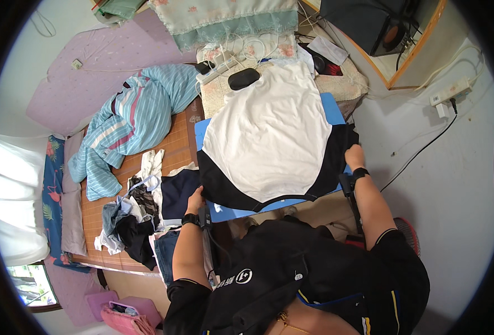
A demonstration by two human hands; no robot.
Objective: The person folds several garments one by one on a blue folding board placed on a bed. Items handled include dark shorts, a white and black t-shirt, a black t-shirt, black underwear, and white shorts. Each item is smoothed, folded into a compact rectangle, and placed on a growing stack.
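A white T-shirt with black raglan sleeves (269, 134) lies spread over a blue tabletop (331, 109), its neckline toward me and its hem at the far end. My right hand (355, 157) is closed on the outer edge of the right-hand black sleeve. At the opposite side, my left hand (195, 200) has its fingers closed at the edge of the left-hand sleeve; the fingertips are partly hidden. Both wrists wear black bands with a dark device attached. Small creases run across the white body of the shirt.
Left of the table, a bed with a brown mat (181, 134) holds a heap of clothes (132, 223) and a striped blue quilt (141, 114). Beyond the hem sit a black case (244, 79), cables and a power strip (219, 70). A black cord (425, 153) hangs at the right.
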